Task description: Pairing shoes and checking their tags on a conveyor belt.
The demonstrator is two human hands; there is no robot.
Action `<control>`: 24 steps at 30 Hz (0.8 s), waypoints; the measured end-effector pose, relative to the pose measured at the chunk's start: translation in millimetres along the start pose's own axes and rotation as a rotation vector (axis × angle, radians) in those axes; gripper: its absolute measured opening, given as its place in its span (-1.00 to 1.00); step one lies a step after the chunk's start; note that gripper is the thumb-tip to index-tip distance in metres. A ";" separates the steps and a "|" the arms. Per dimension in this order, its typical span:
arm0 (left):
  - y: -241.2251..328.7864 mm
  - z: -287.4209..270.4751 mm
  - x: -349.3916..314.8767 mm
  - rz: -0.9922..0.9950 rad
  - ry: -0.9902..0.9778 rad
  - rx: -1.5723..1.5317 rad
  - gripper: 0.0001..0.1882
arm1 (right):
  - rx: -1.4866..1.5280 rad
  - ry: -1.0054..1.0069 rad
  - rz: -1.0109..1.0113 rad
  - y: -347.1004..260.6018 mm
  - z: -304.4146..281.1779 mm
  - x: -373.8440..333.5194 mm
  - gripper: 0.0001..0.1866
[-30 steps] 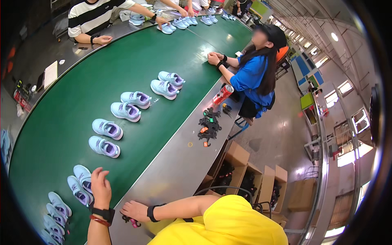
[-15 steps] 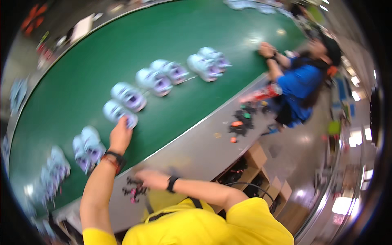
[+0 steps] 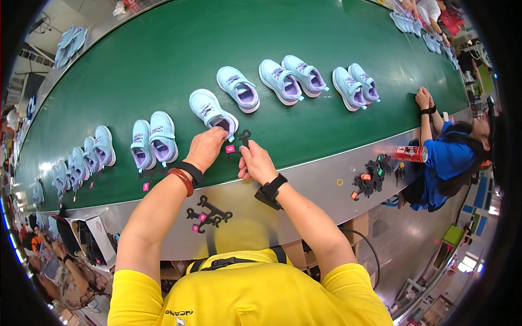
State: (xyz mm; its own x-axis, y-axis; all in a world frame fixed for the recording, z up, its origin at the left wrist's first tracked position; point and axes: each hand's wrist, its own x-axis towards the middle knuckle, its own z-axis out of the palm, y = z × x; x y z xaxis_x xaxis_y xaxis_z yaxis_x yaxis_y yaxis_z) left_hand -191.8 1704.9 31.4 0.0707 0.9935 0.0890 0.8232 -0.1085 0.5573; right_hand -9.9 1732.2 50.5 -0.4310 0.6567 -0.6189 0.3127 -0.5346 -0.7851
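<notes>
A light-blue children's sneaker (image 3: 207,107) with lilac lining lies on the green work surface (image 3: 147,65), its heel toward me. My left hand (image 3: 208,146) is closed on the sneaker's heel. My right hand (image 3: 258,162) pinches a black plastic shoe hanger (image 3: 244,137) close beside that heel. A small pink tag (image 3: 230,149) shows between my hands, by the hanger. Just beyond lies the matching sneaker (image 3: 238,89), untouched. Several black hangers with pink tags (image 3: 209,213) rest on the metal edge below my left forearm.
More sneaker pairs stand to the right (image 3: 293,79) and left (image 3: 154,140). A seated person in blue (image 3: 448,157) is at the right, near a red can (image 3: 410,154) and a pile of black hangers (image 3: 372,176). The metal ledge (image 3: 310,179) runs along my side.
My right hand has risen from the hangers on the metal edge and now holds one by the sneaker. My left hand stays at the sneaker's heel. The whole view has shifted.
</notes>
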 end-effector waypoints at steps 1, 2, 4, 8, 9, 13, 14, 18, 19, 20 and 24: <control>0.3 0.7 0.3 0.000 -0.005 0.007 -0.83 | -0.035 -0.029 0.024 -0.2 1.9 1.8 -0.78; 0.5 0.2 0.4 0.000 -0.009 0.015 -0.84 | -0.070 -0.058 0.048 -0.7 4.0 3.5 -0.79; -1.6 0.2 0.6 0.006 -0.014 0.031 -0.85 | -0.112 -0.069 0.049 4.7 7.8 5.3 -0.76; -2.0 -2.1 5.4 0.048 -0.063 0.089 -0.87 | -0.194 -0.179 0.010 6.7 10.2 3.1 -0.72; -2.1 -3.5 6.0 0.067 -0.074 0.077 -0.87 | -0.161 -0.254 0.024 3.6 8.9 2.8 -0.69; -14.2 -17.7 -4.6 0.170 -0.131 0.114 -0.79 | -0.503 -0.500 0.058 -24.5 -4.5 3.8 -0.53; -20.9 -18.5 -9.9 0.175 -0.132 0.151 -0.78 | -0.555 -0.526 0.061 -31.1 -5.0 6.1 -0.52; -5.2 -46.2 -19.8 0.215 -0.320 0.215 -0.61 | -0.569 -0.508 0.011 -40.4 6.2 19.2 -0.53; -3.6 -43.9 -25.8 0.204 -0.295 0.190 -0.61 | -0.553 -0.519 0.010 -42.8 5.4 20.9 -0.53; -4.0 -45.9 -35.5 0.169 -0.266 0.180 -0.61 | -0.541 -0.557 -0.001 -45.5 10.8 22.0 -0.54; -3.3 -41.7 -45.0 -0.054 -0.355 0.147 -0.84 | -0.890 -0.289 -0.435 -56.1 11.2 43.3 -0.76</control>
State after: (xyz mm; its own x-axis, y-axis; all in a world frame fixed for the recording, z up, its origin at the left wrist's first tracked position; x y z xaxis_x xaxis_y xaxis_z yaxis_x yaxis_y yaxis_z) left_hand -221.2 1659.1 59.9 0.1940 0.9505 -0.2428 0.9014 -0.0751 0.4264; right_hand -55.6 1784.7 68.0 -0.8069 0.4833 -0.3395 0.5437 0.3832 -0.7467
